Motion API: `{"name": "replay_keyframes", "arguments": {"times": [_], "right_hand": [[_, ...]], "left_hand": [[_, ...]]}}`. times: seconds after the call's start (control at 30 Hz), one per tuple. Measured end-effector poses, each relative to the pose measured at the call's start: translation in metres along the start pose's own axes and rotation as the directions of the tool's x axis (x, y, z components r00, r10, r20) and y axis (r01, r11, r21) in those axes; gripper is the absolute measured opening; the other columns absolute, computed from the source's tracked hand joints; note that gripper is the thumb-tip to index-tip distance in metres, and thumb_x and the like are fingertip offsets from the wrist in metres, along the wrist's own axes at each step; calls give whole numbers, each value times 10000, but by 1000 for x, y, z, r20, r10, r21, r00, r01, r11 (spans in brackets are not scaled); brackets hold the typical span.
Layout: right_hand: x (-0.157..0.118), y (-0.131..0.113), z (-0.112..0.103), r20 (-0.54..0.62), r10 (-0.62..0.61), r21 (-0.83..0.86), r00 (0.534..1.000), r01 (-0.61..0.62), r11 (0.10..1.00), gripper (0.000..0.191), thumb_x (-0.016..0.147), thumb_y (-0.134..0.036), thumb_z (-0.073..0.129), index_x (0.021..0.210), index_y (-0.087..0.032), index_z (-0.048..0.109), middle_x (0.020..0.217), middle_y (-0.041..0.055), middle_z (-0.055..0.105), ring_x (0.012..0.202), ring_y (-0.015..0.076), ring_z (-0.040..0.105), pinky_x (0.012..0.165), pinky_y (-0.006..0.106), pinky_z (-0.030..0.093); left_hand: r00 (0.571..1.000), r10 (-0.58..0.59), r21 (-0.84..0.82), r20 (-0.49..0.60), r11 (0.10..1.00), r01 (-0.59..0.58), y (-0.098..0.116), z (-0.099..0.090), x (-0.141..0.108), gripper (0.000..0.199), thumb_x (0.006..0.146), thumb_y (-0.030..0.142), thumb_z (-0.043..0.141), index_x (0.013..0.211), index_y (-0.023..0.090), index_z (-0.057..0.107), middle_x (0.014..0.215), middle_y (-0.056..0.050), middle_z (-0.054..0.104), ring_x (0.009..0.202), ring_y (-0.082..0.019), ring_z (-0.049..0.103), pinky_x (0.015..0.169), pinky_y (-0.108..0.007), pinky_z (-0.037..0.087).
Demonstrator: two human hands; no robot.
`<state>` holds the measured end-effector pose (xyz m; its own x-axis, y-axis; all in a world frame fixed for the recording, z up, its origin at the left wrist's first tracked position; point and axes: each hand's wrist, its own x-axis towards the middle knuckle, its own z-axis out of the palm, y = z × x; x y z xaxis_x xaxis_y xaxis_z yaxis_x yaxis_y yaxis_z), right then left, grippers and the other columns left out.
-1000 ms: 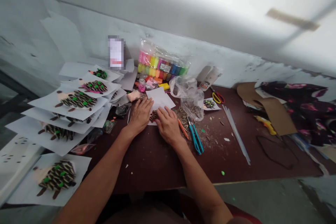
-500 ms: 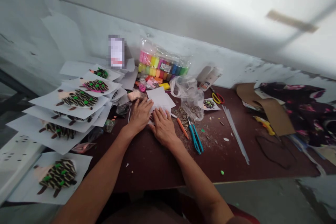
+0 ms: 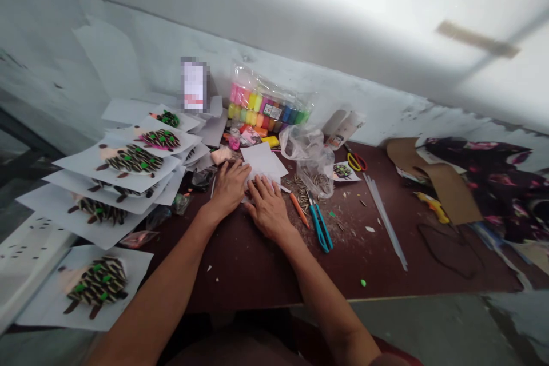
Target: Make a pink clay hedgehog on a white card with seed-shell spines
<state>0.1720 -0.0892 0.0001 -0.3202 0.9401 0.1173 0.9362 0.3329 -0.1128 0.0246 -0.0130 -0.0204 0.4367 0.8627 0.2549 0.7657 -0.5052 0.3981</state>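
Dark maroon worktable point(image 3: 240, 280) was crowded; left hand point(image 3: 229, 189) and right hand point(image 3: 268, 209) lay flat, fingers spread, pressing white paper point(image 3: 261, 161). One slip could scatter those loose sunflower seeds point(image 3: 301, 190).

To my left, sunflower-seed hedgehog pictures point(image 3: 99, 283) lay overlapping on white sheets. A clear bag of coloured modelling clay point(image 3: 268, 106) stood against the wall point(image 3: 128, 68). Further right on the maroon worktop point(image 3: 386, 280) I saw red-and-yellow scissors point(image 3: 354, 162), long clear plastic strips point(image 3: 385, 220), torn brown cardboard point(image 3: 437, 180) and dark floral cloth point(image 3: 480, 183).
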Motion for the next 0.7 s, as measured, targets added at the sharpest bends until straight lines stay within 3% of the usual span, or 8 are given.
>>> {"name": "replay_keyframes", "arguments": {"times": [0.27, 0.53, 0.7], "right_hand": [[-5, -6, 1, -7, -104, 28, 995, 105, 994, 560, 1010, -458, 545, 1490, -171, 512, 1632, 142, 364, 1552, 286, 262, 1259, 511, 241], [-6, -4, 0, 6, -83, 28, 997, 83, 996, 555, 1018, -456, 525, 1503, -188, 500, 1625, 130, 382, 1547, 296, 274, 1254, 527, 248], [-3, -4, 0, 5, 22, 20, 1000, -22, 1000, 641, 1038, -466, 465, 1541, -71, 419, 1628, 190, 343, 1547, 312, 270, 1259, 514, 238]], "left_hand": [[1000, -9, -8, 19, 1000, 9, -1, -6, 0, 602, 819, 46, 434, 1374, 194, 614, 1458, -110, 609, 1448, -278, 448, 1239, -575, 236], [1000, -3, -7, 23, 1000, 3, -1, -5, 0, 516, 866, 60, 429, 1314, 201, 644, 1417, -104, 644, 1441, -270, 457, 1237, -559, 238], [1000, 0, -1, 23, 1000, 0, 1, -3, 0, 502, 874, 64, 437, 1311, 197, 646, 1413, -109, 646, 1436, -274, 462, 1228, -563, 251]]}}
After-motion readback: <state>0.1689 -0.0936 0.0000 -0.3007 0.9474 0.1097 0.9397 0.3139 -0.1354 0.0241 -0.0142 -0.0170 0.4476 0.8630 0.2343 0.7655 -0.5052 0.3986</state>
